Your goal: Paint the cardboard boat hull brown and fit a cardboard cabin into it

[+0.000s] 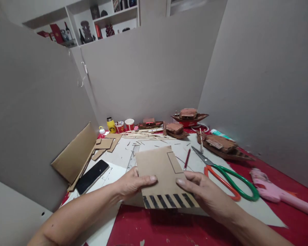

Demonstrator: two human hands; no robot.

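Note:
A piece of cardboard (159,167) is held up over the front of the table, tilted toward me. Its near edge carries black stripes, and a rectangle is drawn in dark line near its right side. My left hand (137,181) grips the left edge, thumb on top and fingers underneath. On the opposite edge, my right hand (197,186) pinches the sheet the same way. Just beyond the right hand lies a dark red pencil (187,159). Large scissors (226,174) with one orange and one green handle rest to the right, blades apart.
A pink glue gun (272,191) lies at the right. Several model boats (220,143) stand along the back and right. Thin wooden sticks (149,135), paper cups (129,124) and a yellow bottle (110,125) are at the back. Cardboard pieces (104,144) and a phone (92,176) lie left.

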